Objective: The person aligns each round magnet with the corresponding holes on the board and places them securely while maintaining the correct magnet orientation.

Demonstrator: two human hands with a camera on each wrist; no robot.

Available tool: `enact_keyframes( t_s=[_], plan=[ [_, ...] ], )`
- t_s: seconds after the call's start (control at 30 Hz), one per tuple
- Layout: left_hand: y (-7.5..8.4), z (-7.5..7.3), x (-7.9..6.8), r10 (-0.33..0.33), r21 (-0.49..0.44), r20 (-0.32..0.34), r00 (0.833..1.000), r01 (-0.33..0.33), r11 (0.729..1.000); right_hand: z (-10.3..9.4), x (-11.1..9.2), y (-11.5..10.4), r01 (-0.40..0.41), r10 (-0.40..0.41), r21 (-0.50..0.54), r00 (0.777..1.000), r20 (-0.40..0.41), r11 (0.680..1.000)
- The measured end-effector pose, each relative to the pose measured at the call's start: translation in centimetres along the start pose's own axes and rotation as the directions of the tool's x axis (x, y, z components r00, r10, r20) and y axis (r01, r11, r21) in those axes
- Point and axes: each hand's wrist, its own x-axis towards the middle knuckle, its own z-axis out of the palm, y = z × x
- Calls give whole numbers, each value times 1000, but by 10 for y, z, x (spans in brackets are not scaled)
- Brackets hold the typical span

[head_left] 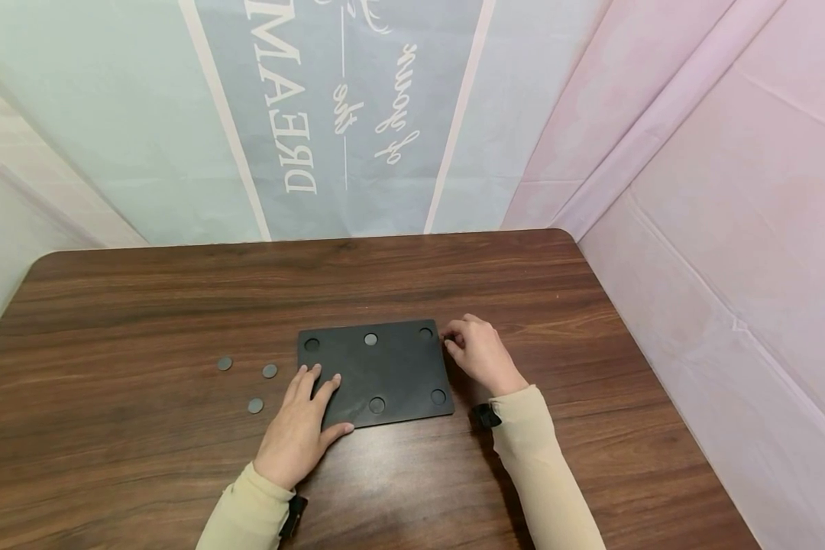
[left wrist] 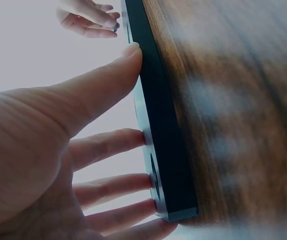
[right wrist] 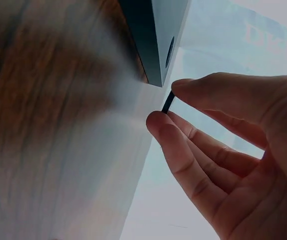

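Note:
A black rectangular plate (head_left: 392, 367) with several round recesses lies on the table. Inside its far middle recess sits a grey disc (head_left: 370, 339); the other recesses in sight look dark, and the near left corner is covered by a hand. My left hand (head_left: 297, 434) rests spread over the plate's left part, thumb at the near edge. Just off the far right corner, my right hand (head_left: 477, 353) pinches a small thin disc (right wrist: 168, 102) edge-on between thumb and index finger, its faces hidden from view.
Left of the plate lie three loose grey discs: a far one (head_left: 224, 363), one closer to the plate (head_left: 270, 370) and a near one (head_left: 255, 406). The brown wooden table (head_left: 144, 305) ends at a printed cloth backdrop (head_left: 351, 206), with a pale cloth wall (head_left: 729, 267) on the right.

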Motion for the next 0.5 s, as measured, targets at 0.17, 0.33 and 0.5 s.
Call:
enact_keyframes(
  t_s=[0.17, 0.33, 0.5],
  plan=[
    [-1, 0, 0, 2, 2, -6, 1000, -2, 1000, 1, 3, -3, 10, -10, 13, 1000, 5, 1000],
    [-1, 0, -1, 7, 11, -16, 1000, -7, 1000, 3, 6, -4, 14, -15, 22, 1000, 15, 1000],
    [0, -1, 0, 5, 13, -15, 1000, -5, 1000, 5, 8, -6, 15, -15, 25, 1000, 25, 1000]
  ],
)
